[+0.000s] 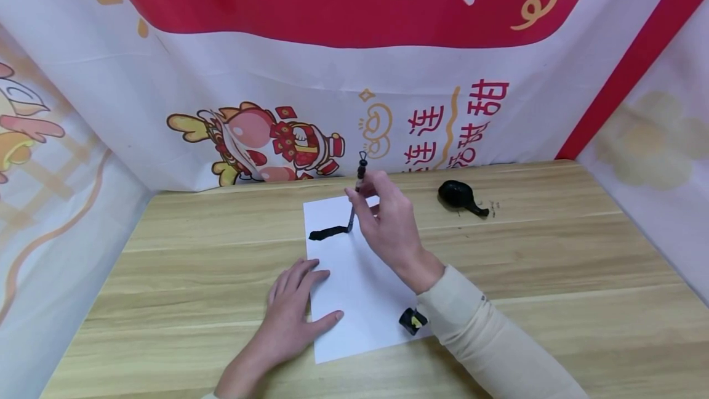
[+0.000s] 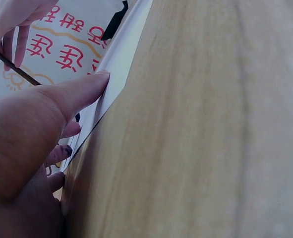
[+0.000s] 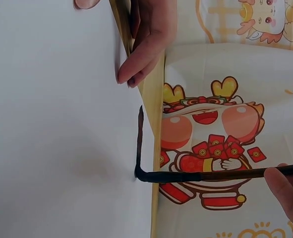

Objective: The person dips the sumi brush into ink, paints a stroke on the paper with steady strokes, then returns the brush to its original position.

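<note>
The right hand (image 1: pixel 390 220) pinches the brush (image 3: pixel 181 177) between thumb and fingers; how its other fingers are folded I cannot tell. The brush tip touches the paper (image 1: pixel 360 288), at the right end of a thick black stroke (image 1: pixel 328 233) near the far edge. In the right wrist view the bristles are bent sideways, but most of this hand is cut off by the frame. In the left wrist view the left thumb hides the lower part of the brush.

The left hand (image 1: pixel 296 306) rests at the paper's left edge, its thumb well apart from the other fingers, and holds nothing in its grip. Dark patches show on two fingertips, and their cause is not clear.

A small black block (image 1: pixel 411 321) with a yellow part stands on the near part of the paper; the right sleeve (image 1: pixel 487 331) covers the paper's near right corner. On the table (image 1: pixel 554 233), to the right, lies a rounded black thing (image 1: pixel 456 194) with a narrow end, hard to identify. Behind, the printed cloth (image 1: pixel 332 66) is cut off at the top.
</note>
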A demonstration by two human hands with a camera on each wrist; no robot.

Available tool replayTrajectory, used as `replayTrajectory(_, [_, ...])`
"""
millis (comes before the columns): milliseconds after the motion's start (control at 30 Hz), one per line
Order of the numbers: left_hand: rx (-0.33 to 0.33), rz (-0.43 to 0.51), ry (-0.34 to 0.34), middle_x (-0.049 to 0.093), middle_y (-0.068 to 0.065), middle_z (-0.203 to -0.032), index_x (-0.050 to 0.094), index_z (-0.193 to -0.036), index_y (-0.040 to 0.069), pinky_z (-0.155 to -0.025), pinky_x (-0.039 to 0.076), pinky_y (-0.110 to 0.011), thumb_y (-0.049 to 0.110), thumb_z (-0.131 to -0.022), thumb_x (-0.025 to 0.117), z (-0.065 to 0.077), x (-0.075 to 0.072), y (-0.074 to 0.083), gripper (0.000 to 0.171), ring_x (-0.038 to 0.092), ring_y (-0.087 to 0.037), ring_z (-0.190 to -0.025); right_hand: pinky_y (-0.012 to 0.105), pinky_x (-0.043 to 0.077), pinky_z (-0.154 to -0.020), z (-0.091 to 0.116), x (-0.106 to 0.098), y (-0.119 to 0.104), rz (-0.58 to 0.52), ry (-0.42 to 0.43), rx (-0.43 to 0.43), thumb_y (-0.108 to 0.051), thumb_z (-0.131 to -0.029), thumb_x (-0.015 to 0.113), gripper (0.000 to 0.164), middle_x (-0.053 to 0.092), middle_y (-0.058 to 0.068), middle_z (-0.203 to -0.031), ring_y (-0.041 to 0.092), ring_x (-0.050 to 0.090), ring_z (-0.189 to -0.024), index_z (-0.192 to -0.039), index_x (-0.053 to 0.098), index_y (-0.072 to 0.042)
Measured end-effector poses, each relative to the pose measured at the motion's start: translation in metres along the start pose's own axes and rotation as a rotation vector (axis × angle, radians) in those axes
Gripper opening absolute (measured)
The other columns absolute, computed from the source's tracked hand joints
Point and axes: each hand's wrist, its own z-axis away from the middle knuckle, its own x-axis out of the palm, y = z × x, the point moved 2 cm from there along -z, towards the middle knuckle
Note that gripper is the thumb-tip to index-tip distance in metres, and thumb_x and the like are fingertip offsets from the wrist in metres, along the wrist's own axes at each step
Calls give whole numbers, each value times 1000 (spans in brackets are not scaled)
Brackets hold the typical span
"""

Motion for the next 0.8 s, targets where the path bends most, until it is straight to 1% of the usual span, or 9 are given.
replayTrajectory(233, [-30, -1, -26, 43, -12, -169, 62, -146, 17, -127, 18, -73, 45, -90, 86, -2, 1, -1, 68, 30, -41, -160, 26, 64, -66, 0, -4, 4, 17, 21, -11, -12, -105, 71, 27, 72, 13, -104, 26, 78, -95, -128, 57, -6])
replayTrajectory(400, [-27, 1, -24, 43, -13, -169, 62, -146, 16, -128, 17, -73, 45, -90, 86, -2, 1, -1, 68, 29, -42, -161, 28, 65, -66, 0, -7, 6, 22, 31, -11, -12, -104, 72, 31, 72, 13, -103, 26, 78, -94, -129, 56, -5])
replayTrajectory(800, [-25, 5, -25, 42, -12, -169, 61, -147, 16, -128, 17, -71, 45, -90, 86, -2, 1, -1, 68, 29, -41, -161, 28, 65, -65, -2, -12, 9, 31, 34, -13, -12, -104, 72, 31, 73, 14, -102, 27, 78, -94, -129, 55, -5])
